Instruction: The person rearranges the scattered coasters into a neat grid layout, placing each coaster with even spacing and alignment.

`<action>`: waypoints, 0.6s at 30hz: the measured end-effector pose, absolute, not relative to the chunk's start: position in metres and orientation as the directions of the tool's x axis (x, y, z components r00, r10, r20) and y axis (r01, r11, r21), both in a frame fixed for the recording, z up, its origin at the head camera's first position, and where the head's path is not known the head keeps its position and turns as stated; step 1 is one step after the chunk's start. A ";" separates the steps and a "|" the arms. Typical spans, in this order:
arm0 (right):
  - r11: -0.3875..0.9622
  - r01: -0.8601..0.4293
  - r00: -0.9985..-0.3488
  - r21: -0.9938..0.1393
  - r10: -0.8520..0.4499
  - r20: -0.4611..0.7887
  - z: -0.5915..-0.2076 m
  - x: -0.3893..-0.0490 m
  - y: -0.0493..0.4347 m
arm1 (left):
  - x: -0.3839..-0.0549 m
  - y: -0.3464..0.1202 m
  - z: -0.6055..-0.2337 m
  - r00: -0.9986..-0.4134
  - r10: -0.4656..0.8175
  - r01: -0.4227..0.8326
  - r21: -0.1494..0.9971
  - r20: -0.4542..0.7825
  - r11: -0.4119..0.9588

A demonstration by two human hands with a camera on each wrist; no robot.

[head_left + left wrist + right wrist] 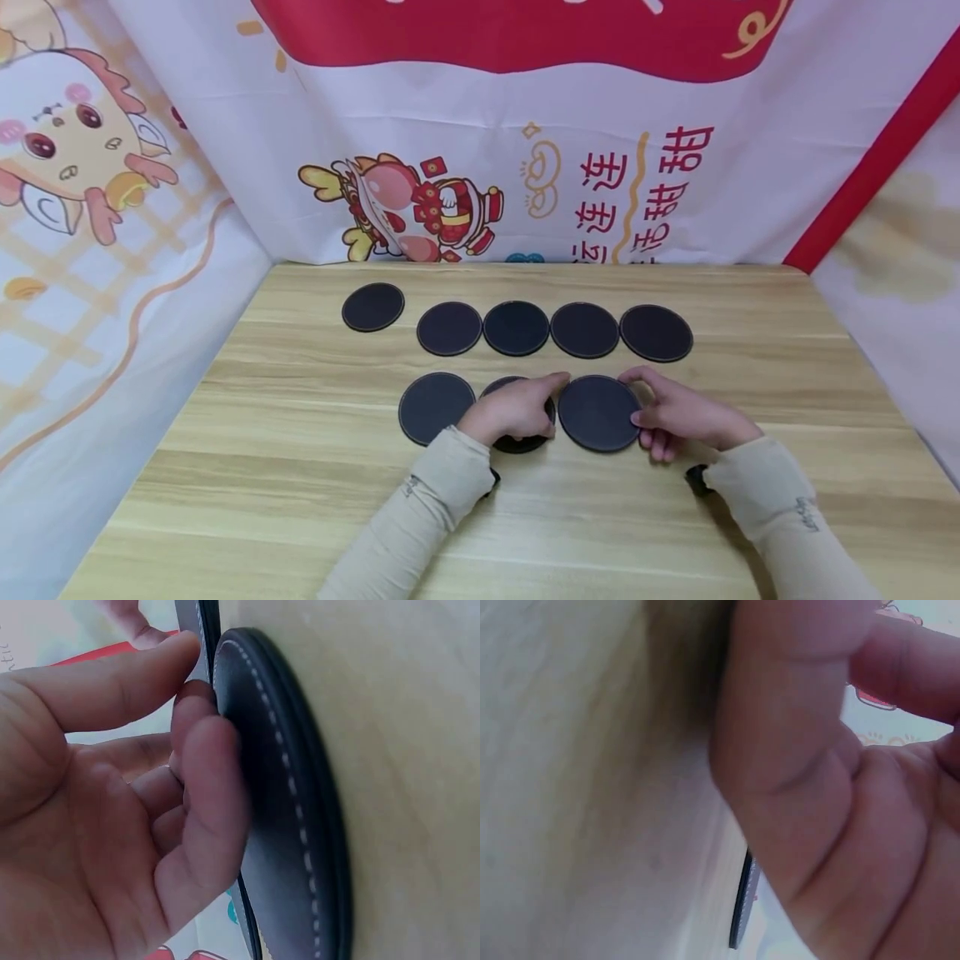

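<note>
Round black coasters with pale stitching lie in the front row on the table. My right hand (693,417) holds the right-hand coaster (600,414) by its right edge, thumb over the rim and a finger at the far side. Over the middle coaster (517,447) sits my left hand (517,408), which hides much of it. The left index fingertip reaches the gap beside the right-hand coaster. In the left wrist view the left fingers (214,802) bend loosely against a coaster's stitched face (277,847), with nothing gripped. The left coaster (435,408) lies flat beside the left wrist.
Behind, a row of coasters lies edge to edge, among them one coaster (517,327) near the middle and another (656,332) at its right end. A separate coaster (373,307) lies to the far left. Printed cloth (465,108) hangs along the wooden table's (247,467) back edge.
</note>
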State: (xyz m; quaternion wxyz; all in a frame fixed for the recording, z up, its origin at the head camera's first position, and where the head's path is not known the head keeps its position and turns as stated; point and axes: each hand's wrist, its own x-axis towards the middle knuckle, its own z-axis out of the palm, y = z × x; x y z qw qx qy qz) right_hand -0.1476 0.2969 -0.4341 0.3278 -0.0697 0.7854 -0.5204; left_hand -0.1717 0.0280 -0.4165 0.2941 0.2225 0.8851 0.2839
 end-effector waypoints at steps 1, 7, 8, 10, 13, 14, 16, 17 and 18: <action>0.451 0.232 -0.775 -0.862 -0.450 -0.444 -0.434 -0.147 0.296 | -0.171 0.029 -0.417 -0.728 0.562 0.229 0.634 -0.392 0.739; 0.456 0.218 -0.772 -0.863 -0.461 -0.438 -0.431 -0.145 0.293 | -0.171 0.031 -0.417 -0.746 0.551 0.265 0.592 -0.375 0.761; 0.457 0.216 -0.772 -0.863 -0.461 -0.438 -0.430 -0.145 0.293 | -0.171 0.032 -0.417 -0.750 0.547 0.272 0.581 -0.372 0.767; 0.459 0.213 -0.771 -0.862 -0.464 -0.437 -0.431 -0.146 0.294 | -0.172 0.033 -0.417 -0.756 0.541 0.286 0.559 -0.368 0.779; 0.460 0.211 -0.771 -0.862 -0.464 -0.436 -0.431 -0.146 0.296 | -0.171 0.035 -0.417 -0.764 0.531 0.303 0.522 -0.368 0.798; 0.461 0.211 -0.772 -0.862 -0.463 -0.436 -0.431 -0.147 0.296 | -0.171 0.035 -0.417 -0.765 0.526 0.304 0.512 -0.371 0.803; 0.462 0.209 -0.772 -0.862 -0.463 -0.435 -0.430 -0.147 0.297 | -0.170 0.036 -0.417 -0.768 0.520 0.310 0.493 -0.374 0.813; 0.461 0.209 -0.771 -0.862 -0.464 -0.435 -0.430 -0.146 0.297 | -0.170 0.036 -0.417 -0.768 0.519 0.310 0.490 -0.377 0.815; 0.460 0.211 -0.770 -0.862 -0.465 -0.437 -0.430 -0.146 0.297 | -0.170 0.036 -0.417 -0.767 0.518 0.310 0.488 -0.378 0.816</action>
